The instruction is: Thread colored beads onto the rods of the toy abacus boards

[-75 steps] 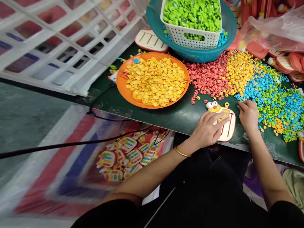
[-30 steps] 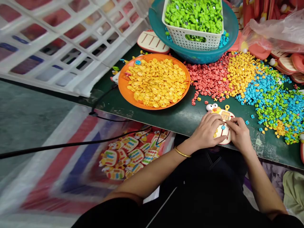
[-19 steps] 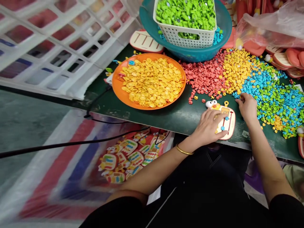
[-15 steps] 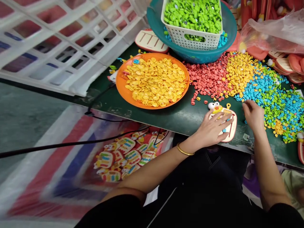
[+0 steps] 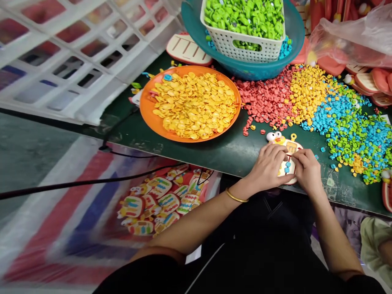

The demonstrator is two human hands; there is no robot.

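A cream toy board point(image 5: 292, 149) with slots, a duck head with bulging white eyes and a small yellow ring lies near the table's front edge. Blue plastic pieces point(image 5: 287, 167) sit in one of its slots. My left hand point(image 5: 269, 166) curls over the board's left side, fingers bent together on top and thumb along the lower part. From the right, my right hand point(image 5: 308, 170) touches the board with thumb and fingers pinched at a slot. Whatever is between those fingertips is hidden.
An orange plate point(image 5: 147, 116) holds yellow pieces. Behind it, a white basket point(image 5: 241, 44) of green pieces stands in a teal basin point(image 5: 294, 32). Red point(image 5: 266, 100), yellow and mixed blue-green piles point(image 5: 352, 130) spread rightward. Finished-looking toys point(image 5: 159, 200) lie below the table, near a black cable point(image 5: 76, 184).
My right hand has moved left from beside the blue pieces onto the toy board. My left hand's fingers, spread before, are now bent closer together. The view has shifted slightly.
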